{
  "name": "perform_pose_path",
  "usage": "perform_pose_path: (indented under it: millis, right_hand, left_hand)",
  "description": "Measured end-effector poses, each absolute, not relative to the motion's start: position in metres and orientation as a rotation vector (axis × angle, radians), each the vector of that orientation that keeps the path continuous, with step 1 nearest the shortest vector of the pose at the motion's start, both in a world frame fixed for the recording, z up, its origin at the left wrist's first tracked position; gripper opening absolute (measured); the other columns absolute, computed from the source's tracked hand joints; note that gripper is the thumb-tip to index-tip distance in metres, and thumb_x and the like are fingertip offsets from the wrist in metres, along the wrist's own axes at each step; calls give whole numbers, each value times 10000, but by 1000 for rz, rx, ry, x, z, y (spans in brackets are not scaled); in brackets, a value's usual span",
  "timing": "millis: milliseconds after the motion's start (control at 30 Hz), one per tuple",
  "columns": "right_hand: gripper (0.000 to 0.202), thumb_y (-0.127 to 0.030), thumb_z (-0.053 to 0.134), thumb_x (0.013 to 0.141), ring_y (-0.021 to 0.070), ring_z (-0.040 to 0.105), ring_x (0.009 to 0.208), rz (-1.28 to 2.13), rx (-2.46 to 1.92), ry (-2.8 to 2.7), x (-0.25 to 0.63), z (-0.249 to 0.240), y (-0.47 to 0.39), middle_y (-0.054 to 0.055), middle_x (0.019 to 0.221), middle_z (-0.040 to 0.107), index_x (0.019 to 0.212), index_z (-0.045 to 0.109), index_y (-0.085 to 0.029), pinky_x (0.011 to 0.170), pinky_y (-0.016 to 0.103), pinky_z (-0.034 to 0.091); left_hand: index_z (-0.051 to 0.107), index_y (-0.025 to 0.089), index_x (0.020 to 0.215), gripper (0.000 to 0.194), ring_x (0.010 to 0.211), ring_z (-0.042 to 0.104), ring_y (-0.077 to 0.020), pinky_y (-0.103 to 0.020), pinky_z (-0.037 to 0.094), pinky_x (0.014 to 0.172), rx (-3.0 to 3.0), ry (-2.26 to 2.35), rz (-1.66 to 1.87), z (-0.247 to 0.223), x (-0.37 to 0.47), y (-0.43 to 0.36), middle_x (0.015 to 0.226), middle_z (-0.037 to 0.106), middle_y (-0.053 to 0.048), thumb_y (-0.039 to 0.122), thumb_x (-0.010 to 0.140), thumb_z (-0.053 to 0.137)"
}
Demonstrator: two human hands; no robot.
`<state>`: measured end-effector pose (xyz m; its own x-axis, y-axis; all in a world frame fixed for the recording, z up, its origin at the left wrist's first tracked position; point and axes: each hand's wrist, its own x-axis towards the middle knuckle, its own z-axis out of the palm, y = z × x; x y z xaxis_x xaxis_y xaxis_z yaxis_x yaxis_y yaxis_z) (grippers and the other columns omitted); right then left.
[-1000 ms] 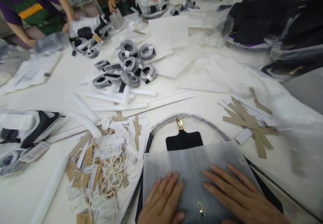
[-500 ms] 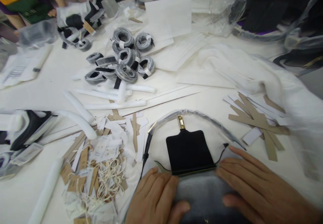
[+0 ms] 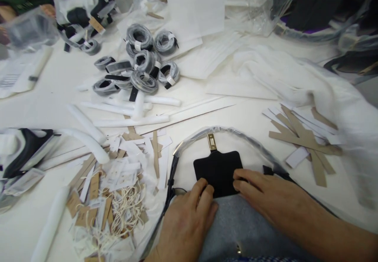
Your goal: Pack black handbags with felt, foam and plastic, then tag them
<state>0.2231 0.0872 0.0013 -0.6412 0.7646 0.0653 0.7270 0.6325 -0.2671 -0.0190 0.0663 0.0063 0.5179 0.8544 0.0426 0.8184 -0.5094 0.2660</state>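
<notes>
A dark bag (image 3: 233,218) with a greyish covering lies at the bottom centre. From its top edge a black flap (image 3: 220,169) with a gold clasp (image 3: 211,141) extends away from me. My left hand (image 3: 189,214) touches the flap's lower left corner, fingers bent. At the flap's right side, my right hand (image 3: 260,191) rests its fingertips on the edge, with the thumb hidden. Around the flap arches a handle (image 3: 218,129) wrapped in clear film.
Cut tags and strings (image 3: 126,207) are heaped at left, card strips (image 3: 307,136) at right. Behind lie coiled wrapped straps (image 3: 144,61), white foam tubes (image 3: 132,120) and paper sheets (image 3: 197,10). Another person's hand (image 3: 49,10) shows at the upper left.
Both hands have moved inward onto the flap's lower corners, the right one travelling left from the bag's top edge. The camera view has shifted slightly.
</notes>
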Motion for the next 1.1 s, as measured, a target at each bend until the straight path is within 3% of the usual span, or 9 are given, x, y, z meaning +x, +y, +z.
perform_pose_path:
  millis: [133, 267, 333, 400, 500, 667, 800, 933, 1100]
  right_hand:
    - [333, -71, 370, 956, 218, 623, 1038, 293, -1016, -2634, 222, 7, 81, 67, 1101, 704, 1024, 665, -210, 913, 367, 508]
    - [354, -109, 383, 982, 205, 631, 1056, 271, -932, -2641, 231, -1, 58, 73, 1121, 727, 1210, 645, -174, 970, 359, 514]
    - [352, -191, 452, 991, 224, 603, 1165, 273, -977, -2676, 236, -5, 46, 80, 1248, 689, 1308, 600, -157, 1028, 383, 496]
    - [480, -336, 543, 971, 247, 547, 1267, 282, -988, -2732, 239, -4, 39, 89, 1390, 602, 1408, 523, -137, 1068, 406, 477]
    - [712, -462, 583, 933, 266, 443, 1379, 306, -1014, -2791, 241, 4, 34, 100, 1539, 433, 1521, 366, -125, 1119, 441, 430]
    - [689, -414, 546, 962, 258, 347, 1446, 431, -1057, -2739, 239, 5, 31, 100, 1581, 361, 1554, 298, -164, 1193, 487, 307]
    - [641, -418, 555, 963, 264, 383, 1425, 516, -1047, -2697, 239, 7, 32, 120, 1539, 430, 1527, 364, -180, 1186, 523, 299]
    - [420, -366, 538, 971, 248, 569, 1258, 668, -1215, -2565, 225, 22, 59, 106, 1348, 630, 1348, 598, -191, 1092, 439, 436]
    - [321, -319, 581, 950, 300, 627, 1131, 583, -1602, -2372, 186, 29, 126, 185, 1189, 685, 1168, 670, -101, 1009, 457, 470]
  left_hand:
    - [666, 207, 1044, 327, 1086, 647, -222, -413, 506, 989, 2677, 1339, 467, 7, -11, 61, 1213, 694, -51, 206, 1033, 340]
    - [690, 182, 1064, 336, 1004, 654, -146, -287, 430, 1072, 2752, 1126, 617, 5, -13, 50, 1083, 740, -6, 135, 1015, 362]
    - [677, 161, 1146, 301, 1099, 640, -161, -292, 384, 1125, 2791, 1079, 569, 4, -18, 43, 1155, 731, -16, 219, 1028, 407]
    - [641, 156, 1248, 426, 1215, 596, -211, -365, 309, 1189, 2847, 1045, 491, 3, -22, 34, 1252, 697, -46, 453, 1016, 442]
    - [476, 188, 1449, 781, 1334, 505, -304, -507, 278, 1191, 2851, 1050, 293, 5, -26, 19, 1431, 565, -107, 740, 903, 394]
    - [262, 320, 1551, 808, 1483, 255, -363, -648, 250, 1153, 2650, 1118, 128, 10, -24, 2, 1624, 257, -126, 731, 884, 459]
    - [355, 347, 1511, 706, 1484, 256, -353, -666, 193, 1164, 2573, 1145, 208, 10, -20, 0, 1630, 246, -111, 661, 899, 518]
    - [391, 343, 1493, 689, 1466, 299, -351, -659, 201, 1160, 2598, 1146, 260, 9, -19, -1, 1613, 292, -115, 664, 897, 519]
    - [407, 339, 1484, 689, 1467, 300, -349, -648, 191, 1169, 2614, 1142, 287, 9, -21, -3, 1599, 321, -119, 684, 895, 499]
